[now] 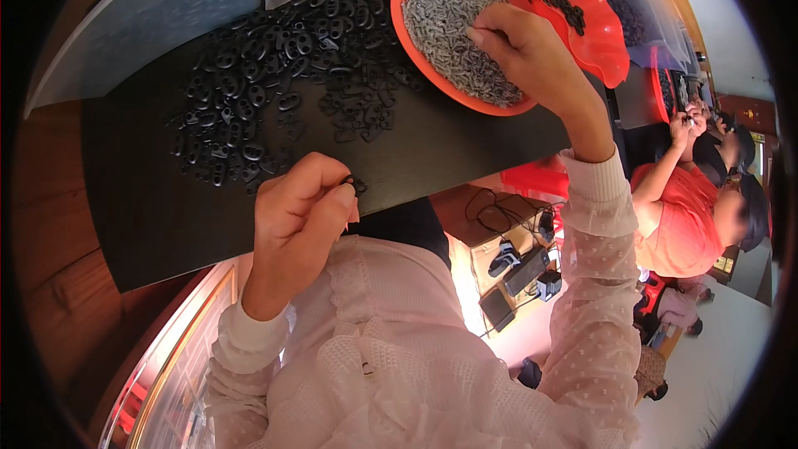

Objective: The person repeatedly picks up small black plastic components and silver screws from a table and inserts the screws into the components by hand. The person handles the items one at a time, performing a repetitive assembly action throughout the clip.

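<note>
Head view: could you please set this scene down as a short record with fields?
left hand: the left hand pinches a small black piece near the table's front edge
right hand: the right hand is at the silver parts, fingers curled; whether it holds one is hidden
plate: red plate bearing the silver parts
loose pile: black plastic pieces spread over the dark table
beside the plate: red wavy-edged dish with dark pieces
left side: translucent bin

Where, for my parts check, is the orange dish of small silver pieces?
In the head view, the orange dish sits upper right of centre, under the right hand, between loose black parts and the wavy-edged red bowl.
</note>
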`<control>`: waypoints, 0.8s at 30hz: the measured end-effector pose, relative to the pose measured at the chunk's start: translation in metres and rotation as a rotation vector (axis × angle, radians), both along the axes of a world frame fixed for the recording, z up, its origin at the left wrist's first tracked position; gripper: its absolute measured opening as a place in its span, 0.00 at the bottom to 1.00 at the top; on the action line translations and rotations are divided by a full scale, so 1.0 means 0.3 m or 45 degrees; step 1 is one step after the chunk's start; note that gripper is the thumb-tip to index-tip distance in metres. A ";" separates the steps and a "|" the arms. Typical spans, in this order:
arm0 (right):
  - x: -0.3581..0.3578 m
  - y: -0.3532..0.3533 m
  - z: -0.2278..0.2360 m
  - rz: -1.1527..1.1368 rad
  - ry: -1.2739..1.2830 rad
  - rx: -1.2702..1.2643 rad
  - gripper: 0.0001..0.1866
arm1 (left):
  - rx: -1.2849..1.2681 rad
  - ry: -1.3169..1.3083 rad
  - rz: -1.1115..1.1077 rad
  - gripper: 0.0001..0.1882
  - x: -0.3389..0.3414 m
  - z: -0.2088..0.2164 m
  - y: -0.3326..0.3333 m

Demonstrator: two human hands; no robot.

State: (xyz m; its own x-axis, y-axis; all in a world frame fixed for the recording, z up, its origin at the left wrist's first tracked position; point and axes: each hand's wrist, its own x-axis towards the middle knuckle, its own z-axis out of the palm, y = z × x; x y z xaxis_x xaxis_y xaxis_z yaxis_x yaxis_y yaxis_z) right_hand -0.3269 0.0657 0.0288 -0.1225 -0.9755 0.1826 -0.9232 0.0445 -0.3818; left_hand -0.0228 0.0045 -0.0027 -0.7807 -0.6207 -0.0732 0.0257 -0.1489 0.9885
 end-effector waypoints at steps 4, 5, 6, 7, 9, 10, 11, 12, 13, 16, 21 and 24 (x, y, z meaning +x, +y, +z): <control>0.000 0.004 -0.001 -0.008 -0.004 -0.029 0.10 | -0.035 0.015 0.010 0.04 -0.002 -0.003 0.003; 0.004 0.003 0.003 -0.016 0.001 -0.034 0.11 | -0.063 0.024 0.007 0.05 -0.001 -0.012 0.003; 0.009 0.001 0.006 -0.024 0.005 -0.039 0.11 | -0.091 0.032 0.003 0.06 0.000 -0.018 0.003; 0.013 -0.002 0.006 -0.036 0.031 -0.048 0.12 | -0.092 0.034 0.006 0.06 0.001 -0.019 0.004; 0.018 -0.006 0.008 -0.062 0.084 -0.066 0.13 | -0.093 0.040 0.010 0.06 0.002 -0.021 0.005; 0.019 -0.005 0.010 -0.070 0.086 -0.060 0.14 | -0.092 0.040 0.006 0.06 0.001 -0.020 0.004; 0.022 -0.005 0.010 -0.074 0.087 -0.053 0.14 | -0.090 0.039 0.005 0.06 0.003 -0.019 0.004; 0.026 -0.006 0.011 -0.078 0.088 -0.047 0.15 | -0.087 0.038 0.004 0.06 0.004 -0.018 0.004; 0.030 -0.004 0.013 -0.094 0.050 -0.019 0.14 | -0.065 0.034 0.005 0.05 0.006 -0.016 0.004; 0.030 0.005 0.025 -0.111 -0.039 0.031 0.12 | -0.013 0.035 0.008 0.03 0.007 -0.004 0.001; 0.014 0.021 -0.005 -0.052 -0.018 -0.054 0.09 | 0.022 0.062 0.007 0.03 0.012 -0.010 0.002; 0.022 0.025 0.002 -0.071 -0.032 -0.079 0.08 | 0.014 0.073 0.007 0.03 0.013 -0.010 0.003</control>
State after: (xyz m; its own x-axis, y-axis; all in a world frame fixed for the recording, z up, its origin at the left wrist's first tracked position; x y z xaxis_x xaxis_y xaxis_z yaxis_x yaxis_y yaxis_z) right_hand -0.3204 0.0731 0.0294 -0.1818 -0.9540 0.2383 -0.9098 0.0712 -0.4088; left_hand -0.0190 0.0054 -0.0056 -0.7805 -0.6242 -0.0356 0.0828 -0.1596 0.9837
